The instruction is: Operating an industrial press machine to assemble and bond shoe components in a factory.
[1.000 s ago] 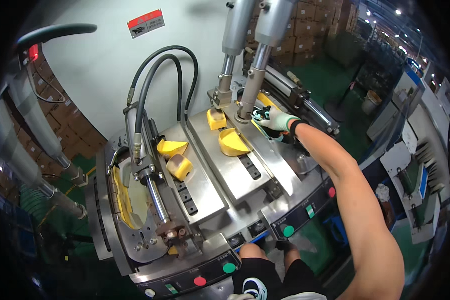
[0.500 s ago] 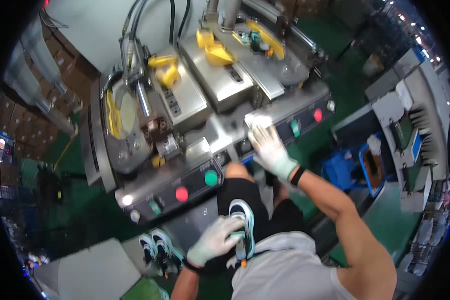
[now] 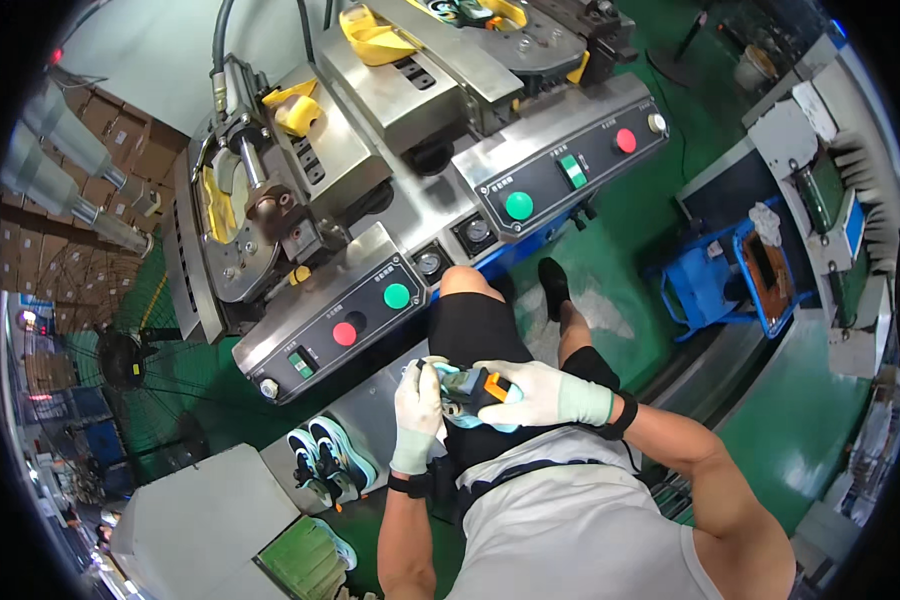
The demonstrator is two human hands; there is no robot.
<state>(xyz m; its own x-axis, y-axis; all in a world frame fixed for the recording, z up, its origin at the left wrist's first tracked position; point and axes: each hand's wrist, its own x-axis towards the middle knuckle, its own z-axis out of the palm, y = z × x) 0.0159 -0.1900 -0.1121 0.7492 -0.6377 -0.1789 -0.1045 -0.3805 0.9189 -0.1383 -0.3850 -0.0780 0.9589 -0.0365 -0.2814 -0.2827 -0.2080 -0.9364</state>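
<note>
Left hand: white knit glove with pale green cuff, forearm rising from the lower edge, black wristband; fingers closed on the near side of a shoe. Right hand: matching glove, elbow bent outward, forearm reaching in from the right; thumb and fingers clamped on the same shoe's other end. Shoe: one, dark with pale blue parts, held between both hands above black shorts; orange tab beside the right fingers.

Surroundings: metal machine, smooth steel blocks, directly ahead of the knees; left panel and right panel, slanted, each with round green and red buttons. Yellow pads, curved, lying on the blocks. Pair of shoes, dark and pale blue, set left of the left forearm, well apart from the machine. Blue stool, far right. Round wire fan, far left. Cardboard boxes, brown, stacked behind the machine's left side.
</note>
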